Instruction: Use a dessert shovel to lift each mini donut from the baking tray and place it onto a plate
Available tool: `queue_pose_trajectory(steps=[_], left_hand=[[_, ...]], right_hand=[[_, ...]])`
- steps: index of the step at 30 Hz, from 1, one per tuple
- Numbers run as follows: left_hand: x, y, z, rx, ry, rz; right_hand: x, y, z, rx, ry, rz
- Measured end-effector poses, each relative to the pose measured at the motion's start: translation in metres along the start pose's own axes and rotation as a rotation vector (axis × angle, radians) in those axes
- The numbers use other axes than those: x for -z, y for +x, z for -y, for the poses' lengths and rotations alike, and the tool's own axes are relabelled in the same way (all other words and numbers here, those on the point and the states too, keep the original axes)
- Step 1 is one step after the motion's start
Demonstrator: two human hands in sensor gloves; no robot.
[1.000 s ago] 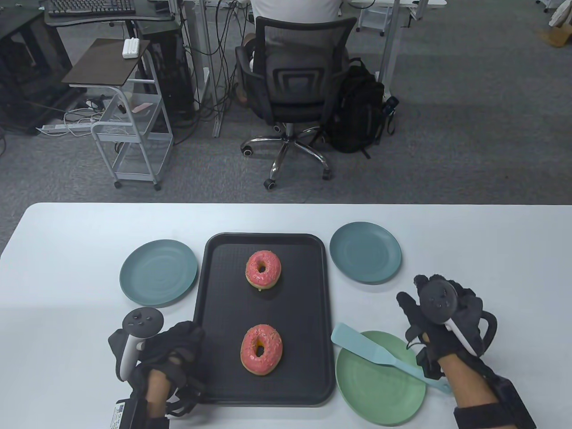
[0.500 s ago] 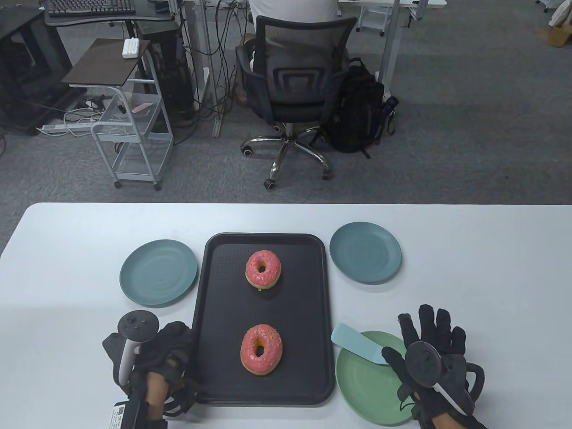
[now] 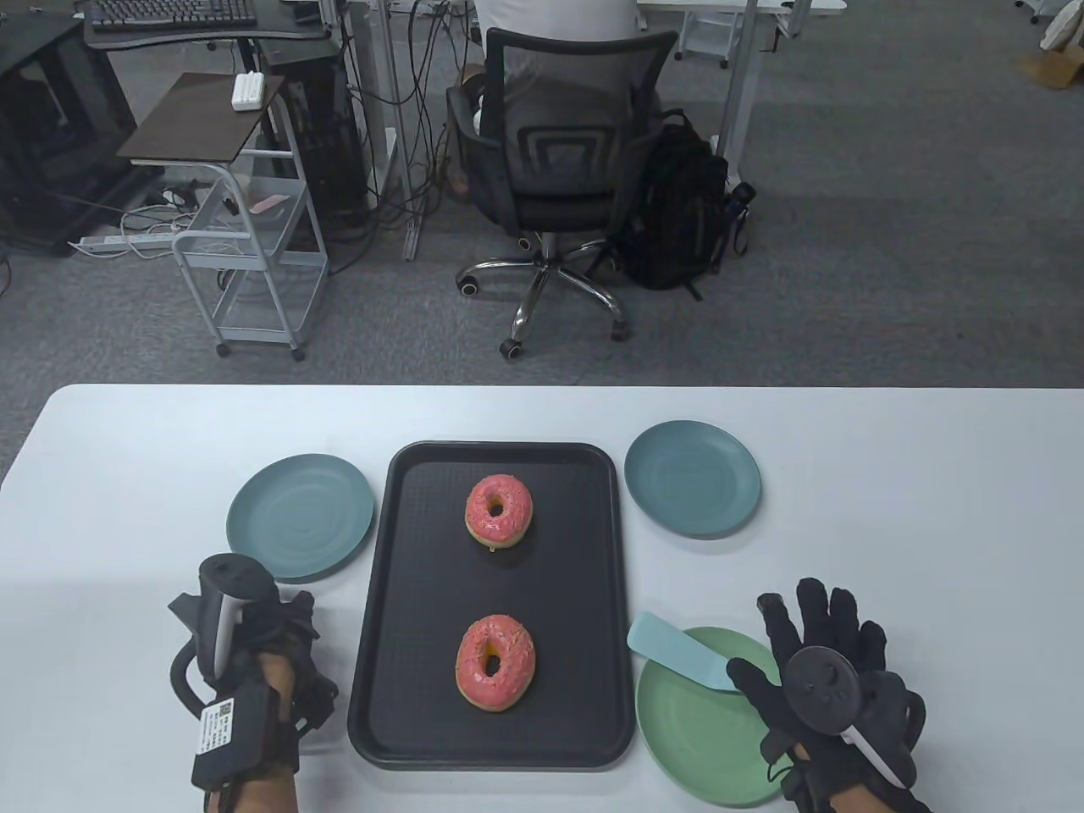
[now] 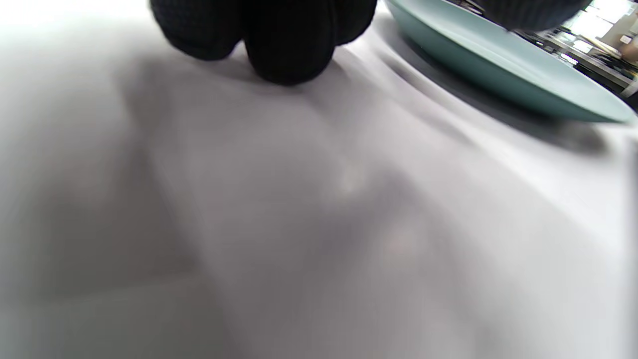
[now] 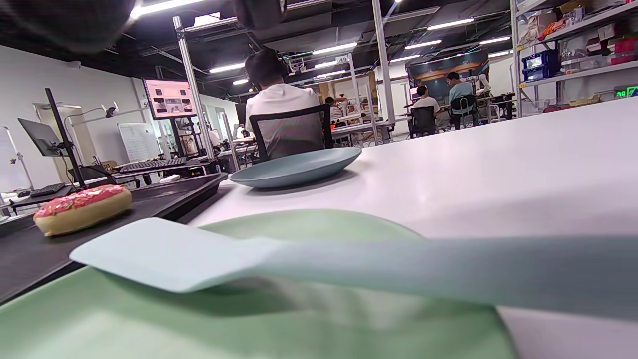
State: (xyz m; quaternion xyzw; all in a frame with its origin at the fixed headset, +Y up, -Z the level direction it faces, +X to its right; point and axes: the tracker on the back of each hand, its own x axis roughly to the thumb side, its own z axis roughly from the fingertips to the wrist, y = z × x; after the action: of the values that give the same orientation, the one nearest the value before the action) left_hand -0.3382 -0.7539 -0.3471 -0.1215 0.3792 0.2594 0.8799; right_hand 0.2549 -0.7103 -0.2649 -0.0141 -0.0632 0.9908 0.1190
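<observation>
A white table (image 3: 931, 474) carries a black rectangular plastic baking tray (image 3: 381, 660) at its centre. Two pink-iced mini donuts with sprinkles lie on the tray, one near the far end (image 3: 499, 511) and one near the close end (image 3: 496, 662), well apart so a blade can slide under either. Neither has been moved to a plate yet.

Three round plates ring the tray, probably so each donut has a short trip: a grey-blue plate on the left (image 3: 301, 517), a grey-blue plate on the far right (image 3: 693, 478) and a pale green plate on the near right (image 3: 711, 728).

The light blue plastic dessert shovel (image 3: 677, 650) lies across the green plate, its flat blade jutting over the rim towards the tray. The right wrist view shows the blade raised just above the plate.

The right hand (image 3: 834, 686), in a black sensor glove, hovers over the shovel's handle with its fingers spread; whether the grip already touches the handle is hidden beneath the hand. It appears to be reaching for the tool.

The left hand (image 3: 246, 660), also gloved, rests on the table just beside the tray's left edge, holding nothing. Its fingertips (image 4: 289, 55) press the bare table, perhaps ready to steady the tray; whether its grip is spread or curled cannot be told.
</observation>
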Motion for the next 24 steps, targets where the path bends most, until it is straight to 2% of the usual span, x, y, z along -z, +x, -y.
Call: queue_pose_trajectory(steps=[12, 17, 24], left_hand=[[0.049, 0.019, -0.016, 0.092, 0.104, -0.160], [0.060, 0.024, -0.021, 0.153, 0.156, -0.205], [0.064, 0.029, -0.027, 0.134, 0.159, -0.219]], right_hand=[[0.005, -0.004, -0.001, 0.018, 0.022, -0.032], [0.006, -0.003, -0.001, 0.022, 0.031, -0.031], [0.006, -0.003, -0.001, 0.028, 0.034, -0.032]])
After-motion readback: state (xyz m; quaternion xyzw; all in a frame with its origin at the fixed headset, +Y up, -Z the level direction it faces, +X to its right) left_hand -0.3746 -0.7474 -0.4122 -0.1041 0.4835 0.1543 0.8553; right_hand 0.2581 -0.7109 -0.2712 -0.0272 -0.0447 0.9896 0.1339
